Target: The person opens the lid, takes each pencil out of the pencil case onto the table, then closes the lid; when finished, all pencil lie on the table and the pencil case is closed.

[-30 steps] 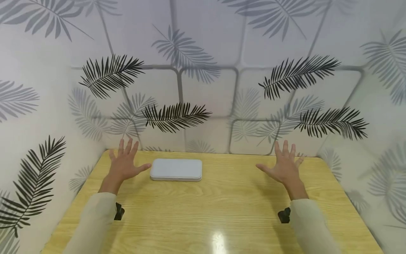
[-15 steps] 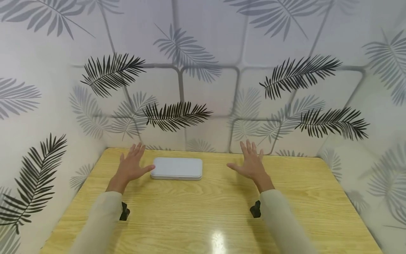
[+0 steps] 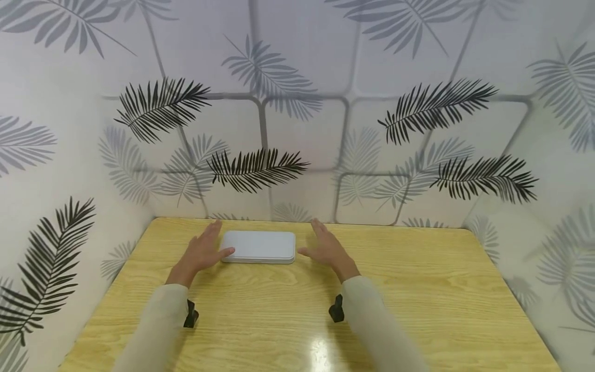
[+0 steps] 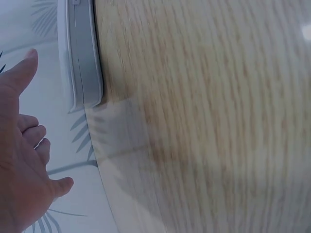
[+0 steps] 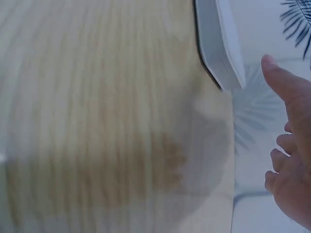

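Near the far edge of the bench (image 3: 260, 310), somewhat left of its middle, lies a flat white case (image 3: 258, 245) with rounded corners, between the two hands. The left hand (image 3: 203, 250) is at its left end and the right hand (image 3: 325, 248) is just beside its right end; both are spread and hold nothing. From the head view, the left thumb (image 3: 226, 252) covers a corner of the case, but the left wrist view shows a gap between them. I judge the case to be stiff and rather light, though its content is hidden. Its smooth top is perhaps slippery, so the two short ends seem the safer hold. Because a seam (image 4: 79, 77) runs along the side, the grip should probably take upper and lower part together.
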Demonstrator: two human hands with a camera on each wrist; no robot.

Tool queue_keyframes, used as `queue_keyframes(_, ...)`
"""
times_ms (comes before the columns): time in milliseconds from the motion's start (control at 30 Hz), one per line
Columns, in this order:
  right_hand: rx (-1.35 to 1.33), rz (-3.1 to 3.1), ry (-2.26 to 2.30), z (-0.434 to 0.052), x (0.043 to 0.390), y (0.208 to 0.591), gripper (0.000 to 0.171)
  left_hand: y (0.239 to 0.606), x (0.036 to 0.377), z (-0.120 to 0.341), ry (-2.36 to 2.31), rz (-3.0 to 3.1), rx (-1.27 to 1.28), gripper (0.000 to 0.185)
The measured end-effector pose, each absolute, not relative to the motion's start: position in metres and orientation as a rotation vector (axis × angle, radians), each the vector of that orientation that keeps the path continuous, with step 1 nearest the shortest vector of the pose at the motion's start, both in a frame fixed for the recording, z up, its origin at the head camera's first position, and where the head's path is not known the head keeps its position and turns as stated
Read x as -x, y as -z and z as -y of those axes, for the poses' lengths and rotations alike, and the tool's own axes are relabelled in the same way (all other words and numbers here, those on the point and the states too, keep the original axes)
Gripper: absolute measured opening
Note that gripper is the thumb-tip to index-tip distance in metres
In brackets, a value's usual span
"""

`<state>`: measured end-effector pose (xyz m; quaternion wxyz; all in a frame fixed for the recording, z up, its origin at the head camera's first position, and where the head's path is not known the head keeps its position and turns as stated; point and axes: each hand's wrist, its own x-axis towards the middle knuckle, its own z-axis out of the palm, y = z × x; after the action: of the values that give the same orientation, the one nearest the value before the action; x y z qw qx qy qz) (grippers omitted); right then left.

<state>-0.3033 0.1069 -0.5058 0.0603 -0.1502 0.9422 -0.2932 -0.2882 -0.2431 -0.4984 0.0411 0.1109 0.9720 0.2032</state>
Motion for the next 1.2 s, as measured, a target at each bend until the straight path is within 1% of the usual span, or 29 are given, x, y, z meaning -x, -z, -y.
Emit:
queue_keyframes(133,0.630,-2.888,0.682,-0.087,0.301,0.514,0.089,0.502,0.288,0.240,-0.612,-2.952,-0.360,0.089)
queue_keyframes(233,0.711,-2.888,0.646,-0.078,0.297,0.518,0.085,0.505,0.287,0.237,-0.600,-2.935,-0.387,0.087)
queue_keyframes(433,0.717,-2.889,0.627,-0.073,0.291,0.523,0.071,0.509,0.283,0.232,-0.600,-2.918,-0.441,0.081)
queue_keyframes(567,0.747,-2.901,0.608,-0.071,0.289,0.524,0.066,0.510,0.280,0.230,-0.580,-2.928,-0.465,0.076)
queue_keyframes(867,0.778,-2.927,0.547,-0.067,0.289,0.522,0.065,0.510,0.277,0.230,-0.608,-2.922,-0.488,0.067)
queue_keyframes(1200,0.741,-2.922,0.487,-0.070,0.286,0.521,0.065,0.514,0.273,0.227,-0.566,-2.943,-0.520,0.064)
